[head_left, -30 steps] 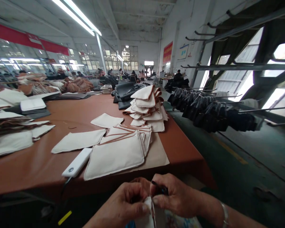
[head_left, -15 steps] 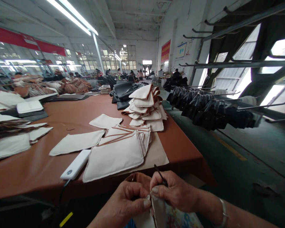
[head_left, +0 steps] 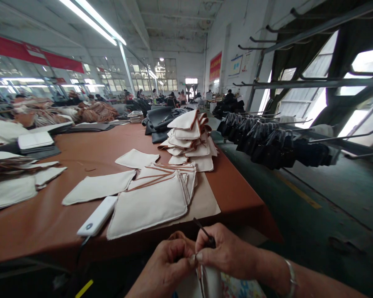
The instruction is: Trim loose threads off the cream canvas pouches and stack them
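Both hands meet at the bottom centre, in front of the table's near edge. My left hand [head_left: 170, 263] pinches the edge of a cream and brown fabric piece [head_left: 211, 281]. Its thumb and fingertips almost touch those of my right hand [head_left: 225, 250], which is closed on the same edge. A thin dark tool [head_left: 205, 231] sticks up from my right hand, pointing up and left. Beyond my hands, cream panels with brown edging [head_left: 149, 203] lie overlapping on the brown table [head_left: 90, 153], and a folded stack [head_left: 186, 138] of similar pieces rises behind them.
A white device [head_left: 98, 217] with a cable lies at the table's near edge. Fabric piles [head_left: 12, 188] cover the left side. Dark bags [head_left: 267, 142] hang from a metal rack on the right. Several people are far back.
My hands stay together on the fabric edge. The dark tool has shifted slightly left and tilted further over. The whole view has moved a little.
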Action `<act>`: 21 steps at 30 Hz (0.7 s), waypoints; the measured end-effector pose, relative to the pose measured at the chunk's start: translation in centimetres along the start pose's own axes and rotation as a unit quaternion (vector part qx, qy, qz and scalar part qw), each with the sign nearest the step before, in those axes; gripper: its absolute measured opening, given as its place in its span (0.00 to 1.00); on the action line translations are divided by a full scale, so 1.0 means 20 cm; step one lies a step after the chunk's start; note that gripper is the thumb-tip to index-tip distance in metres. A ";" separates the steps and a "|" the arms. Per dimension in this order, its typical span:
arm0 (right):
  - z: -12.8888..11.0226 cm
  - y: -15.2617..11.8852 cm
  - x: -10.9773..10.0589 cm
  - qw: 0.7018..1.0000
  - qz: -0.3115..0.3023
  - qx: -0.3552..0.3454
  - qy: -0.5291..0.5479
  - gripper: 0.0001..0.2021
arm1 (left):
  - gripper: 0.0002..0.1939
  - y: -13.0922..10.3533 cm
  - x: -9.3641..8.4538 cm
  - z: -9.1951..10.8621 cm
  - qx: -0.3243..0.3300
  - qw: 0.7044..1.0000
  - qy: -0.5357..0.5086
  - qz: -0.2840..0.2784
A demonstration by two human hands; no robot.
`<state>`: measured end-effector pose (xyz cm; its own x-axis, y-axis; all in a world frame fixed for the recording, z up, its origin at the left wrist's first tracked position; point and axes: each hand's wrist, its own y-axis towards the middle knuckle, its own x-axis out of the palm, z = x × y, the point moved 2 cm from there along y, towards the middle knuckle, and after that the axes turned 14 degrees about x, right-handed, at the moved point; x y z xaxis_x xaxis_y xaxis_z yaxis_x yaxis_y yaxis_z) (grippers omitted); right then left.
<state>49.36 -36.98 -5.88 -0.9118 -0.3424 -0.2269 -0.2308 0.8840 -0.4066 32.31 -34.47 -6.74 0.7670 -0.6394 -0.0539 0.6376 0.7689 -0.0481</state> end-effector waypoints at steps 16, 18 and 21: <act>0.03 -0.01 0.02 0.993 0.086 -0.006 -0.082 0.03 | 0.09 0.03 0.03 -0.08 -0.036 0.996 0.082 0.015; 0.03 -0.02 0.02 0.985 0.117 -0.062 -0.108 0.04 | 0.11 0.02 0.04 -0.09 -0.029 0.998 0.057 0.016; 0.05 -0.02 0.04 0.969 0.145 -0.166 -0.106 0.06 | 0.12 0.03 0.04 -0.11 -0.020 0.999 0.040 0.024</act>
<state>49.14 -37.92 -6.79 -0.8720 -0.0900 -0.4811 -0.1034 0.9946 0.0015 33.04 -34.55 -9.09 0.7879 -0.6006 -0.1358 0.5949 0.7994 -0.0839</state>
